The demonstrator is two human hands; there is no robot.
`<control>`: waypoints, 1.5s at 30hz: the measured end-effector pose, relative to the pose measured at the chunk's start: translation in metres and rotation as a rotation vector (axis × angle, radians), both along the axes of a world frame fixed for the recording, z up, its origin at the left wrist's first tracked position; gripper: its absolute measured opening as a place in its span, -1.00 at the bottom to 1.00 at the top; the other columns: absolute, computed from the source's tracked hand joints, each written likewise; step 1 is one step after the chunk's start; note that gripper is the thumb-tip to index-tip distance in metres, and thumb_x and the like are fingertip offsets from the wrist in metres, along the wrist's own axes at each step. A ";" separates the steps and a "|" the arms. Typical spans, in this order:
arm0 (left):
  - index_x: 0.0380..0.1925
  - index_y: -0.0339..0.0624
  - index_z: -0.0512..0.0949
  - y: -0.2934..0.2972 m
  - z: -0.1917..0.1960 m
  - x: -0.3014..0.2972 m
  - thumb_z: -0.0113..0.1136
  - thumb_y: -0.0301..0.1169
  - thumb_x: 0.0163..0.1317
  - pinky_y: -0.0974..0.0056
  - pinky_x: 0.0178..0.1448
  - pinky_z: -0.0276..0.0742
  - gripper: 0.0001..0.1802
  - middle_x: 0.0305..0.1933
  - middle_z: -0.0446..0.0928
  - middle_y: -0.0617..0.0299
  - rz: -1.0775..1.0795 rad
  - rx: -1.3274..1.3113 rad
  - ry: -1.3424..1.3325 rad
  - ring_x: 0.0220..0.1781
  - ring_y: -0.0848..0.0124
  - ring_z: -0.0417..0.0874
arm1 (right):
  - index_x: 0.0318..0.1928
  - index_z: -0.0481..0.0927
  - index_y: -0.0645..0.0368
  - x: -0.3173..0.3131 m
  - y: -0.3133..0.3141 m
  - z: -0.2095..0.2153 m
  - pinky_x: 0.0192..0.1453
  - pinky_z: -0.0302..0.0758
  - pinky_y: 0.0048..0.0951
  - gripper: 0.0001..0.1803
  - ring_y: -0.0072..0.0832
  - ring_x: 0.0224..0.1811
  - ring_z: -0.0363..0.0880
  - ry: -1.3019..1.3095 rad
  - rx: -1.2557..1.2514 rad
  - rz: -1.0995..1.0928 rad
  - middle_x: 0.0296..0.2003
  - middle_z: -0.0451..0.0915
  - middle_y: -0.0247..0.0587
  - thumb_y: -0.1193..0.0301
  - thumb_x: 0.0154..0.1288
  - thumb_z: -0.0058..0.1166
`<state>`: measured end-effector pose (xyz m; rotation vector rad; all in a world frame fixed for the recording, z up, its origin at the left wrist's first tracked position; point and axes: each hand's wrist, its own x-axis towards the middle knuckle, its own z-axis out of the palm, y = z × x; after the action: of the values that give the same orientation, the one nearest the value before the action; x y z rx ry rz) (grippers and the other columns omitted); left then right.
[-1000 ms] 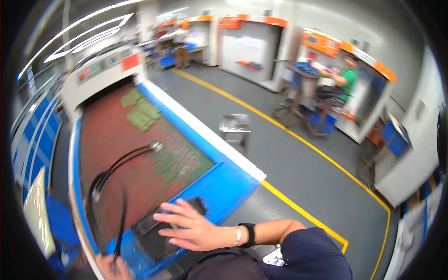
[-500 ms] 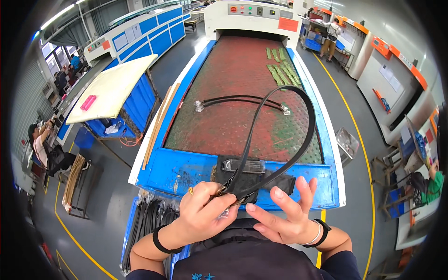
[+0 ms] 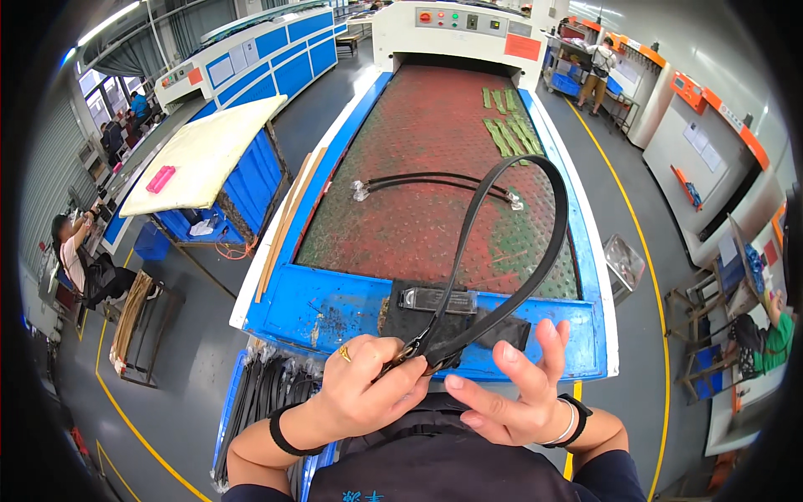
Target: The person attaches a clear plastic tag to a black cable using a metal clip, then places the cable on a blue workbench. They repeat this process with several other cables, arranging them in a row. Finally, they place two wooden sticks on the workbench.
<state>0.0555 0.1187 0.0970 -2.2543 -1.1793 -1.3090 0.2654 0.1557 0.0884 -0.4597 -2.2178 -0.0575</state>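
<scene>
A black strap [image 3: 559,219] with metal hardware rises in a tall loop over the front of a conveyor machine. My left hand [image 3: 364,389] is closed around its joined ends, near the buckle-like metal fittings. To the right of those ends, my right hand [image 3: 527,407] has its fingers spread and holds nothing; its index fingertip is close to the metal fitting. Behind the hands, a small clear case [image 3: 439,299] lies on a black pad [image 3: 403,322] on the blue front ledge [image 3: 293,305]. Another black strap [image 3: 427,174], its ends wrapped in clear plastic, rests on the belt.
The reddish conveyor belt [image 3: 376,238] also carries several green strips [image 3: 506,134] at the far right. Below the ledge on the left, a blue tray [image 3: 224,435] holds many black straps. A table with a pale yellow top [image 3: 213,159] stands left. Other people work at both sides.
The view has shifted slightly. A bit of clear plastic below my left fingers is out of sight now. Both hands and the looped strap keep nearly the same pose.
</scene>
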 end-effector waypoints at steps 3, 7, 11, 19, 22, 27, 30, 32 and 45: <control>-0.38 -0.19 0.58 0.002 0.000 0.000 0.39 -0.52 -0.29 0.35 -0.52 0.35 -0.66 -0.33 0.37 0.19 -0.016 0.004 0.028 -0.53 0.37 0.44 | -0.01 0.64 -0.13 -0.002 0.002 0.003 0.43 -0.41 0.11 -0.48 -0.03 0.41 -0.06 -0.017 -0.035 -0.018 0.25 0.32 -0.29 0.21 -0.12 0.27; -0.39 -0.19 0.58 0.005 -0.002 0.001 0.39 -0.52 -0.28 0.35 -0.53 0.35 -0.67 -0.33 0.37 0.20 -0.022 0.015 0.034 -0.54 0.39 0.43 | -0.01 0.64 -0.09 -0.004 0.005 0.003 0.43 -0.40 0.10 -0.47 -0.02 0.41 -0.06 -0.032 -0.026 -0.034 0.25 0.32 -0.25 0.21 -0.12 0.27; -0.39 -0.19 0.59 0.008 -0.004 0.002 0.39 -0.51 -0.28 0.35 -0.52 0.36 -0.68 -0.34 0.37 0.20 -0.018 0.016 0.038 -0.54 0.39 0.43 | -0.01 0.64 -0.08 -0.004 0.008 0.003 0.43 -0.39 0.08 -0.55 0.01 0.41 -0.06 -0.042 -0.125 0.002 0.26 0.31 -0.18 0.18 0.01 0.19; -0.41 -0.21 0.57 0.009 -0.013 -0.010 0.35 -0.53 -0.18 0.28 -0.42 0.43 -0.76 -0.36 0.43 0.16 0.058 -0.183 -0.093 -0.42 0.27 0.51 | -0.01 0.60 0.05 0.026 0.034 -0.020 0.40 -0.11 0.07 -0.58 0.01 0.34 0.11 0.336 -0.195 -0.109 0.20 0.32 0.02 0.09 0.33 -0.14; -0.40 -0.23 0.57 0.008 -0.013 -0.023 0.33 -0.54 -0.16 0.27 -0.40 0.43 -0.76 -0.39 0.43 0.14 0.064 -0.329 -0.247 -0.41 0.24 0.51 | -0.03 0.60 0.08 0.042 0.059 -0.069 0.39 -0.07 0.08 -0.67 -0.03 0.31 0.15 0.127 -0.433 -0.324 0.19 0.33 -0.05 0.25 0.24 0.01; -0.44 -0.28 0.57 0.011 -0.005 -0.039 0.27 -0.56 -0.07 0.35 -0.35 0.36 -0.86 -0.43 0.42 0.18 -0.044 -0.514 -0.452 -0.40 0.37 0.46 | -0.02 0.60 0.06 0.074 0.075 -0.227 0.38 -0.11 0.15 -0.65 -0.03 0.36 0.06 -0.320 -0.516 -0.506 0.26 0.25 -0.07 0.28 0.15 0.10; -0.45 -0.27 0.57 0.010 0.005 -0.044 0.26 -0.56 -0.06 0.34 -0.34 0.36 -0.88 -0.42 0.43 0.19 -0.102 -0.581 -0.447 -0.39 0.38 0.46 | -0.05 0.62 0.01 0.074 0.071 -0.218 0.38 -0.16 0.19 -0.65 -0.03 0.40 -0.01 -0.364 -0.462 -0.544 0.29 0.21 -0.10 0.24 0.14 0.12; -0.46 -0.27 0.56 0.010 0.009 -0.045 0.26 -0.56 -0.06 0.35 -0.33 0.35 -0.89 -0.43 0.43 0.19 -0.104 -0.586 -0.445 -0.38 0.38 0.45 | -0.08 0.64 -0.01 0.064 0.069 -0.206 0.39 -0.16 0.19 -0.67 -0.03 0.40 -0.02 -0.309 -0.434 -0.563 0.30 0.20 -0.12 0.23 0.13 0.13; -0.49 -0.28 0.54 0.008 0.038 -0.034 0.24 -0.55 -0.09 0.34 -0.36 0.40 -0.89 -0.44 0.41 0.17 -0.158 -0.716 -0.289 -0.42 0.33 0.50 | -0.07 0.64 -0.01 0.041 0.034 -0.013 0.36 0.05 0.01 -0.60 -0.32 0.02 0.40 -0.061 -0.127 0.038 -0.12 0.51 -0.33 0.36 -0.04 0.19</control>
<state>0.0218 0.1270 0.1348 -2.7415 -1.8397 -1.4765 0.3063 0.1893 0.0755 -0.4905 -2.2983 0.0906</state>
